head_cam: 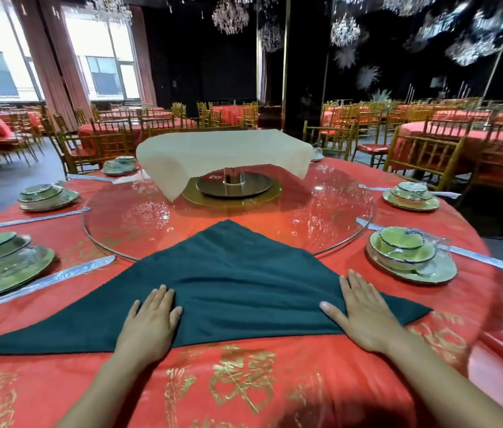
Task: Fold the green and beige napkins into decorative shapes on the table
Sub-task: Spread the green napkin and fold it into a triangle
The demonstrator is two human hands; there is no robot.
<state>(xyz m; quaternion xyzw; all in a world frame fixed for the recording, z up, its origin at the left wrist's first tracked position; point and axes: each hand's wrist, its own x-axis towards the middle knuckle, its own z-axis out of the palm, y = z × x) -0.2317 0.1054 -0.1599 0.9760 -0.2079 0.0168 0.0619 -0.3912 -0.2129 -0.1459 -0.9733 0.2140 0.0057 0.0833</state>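
A dark green napkin [228,273] lies flat on the red tablecloth as a wide triangle, its tip pointing away onto the glass turntable. My left hand [151,319] presses flat on its near edge left of centre, fingers straight. My right hand [361,313] presses flat on the near edge at the right, fingers spread. A beige napkin [222,152] hangs draped over a raised stand at the middle of the turntable, one corner drooping at the left front.
The round glass turntable [336,211] covers the table's middle. Green plate-and-bowl settings stand at the left [0,267] and right [410,257], with wrapped chopsticks [40,282] beside them. Gold chairs [423,152] and other red tables surround this one.
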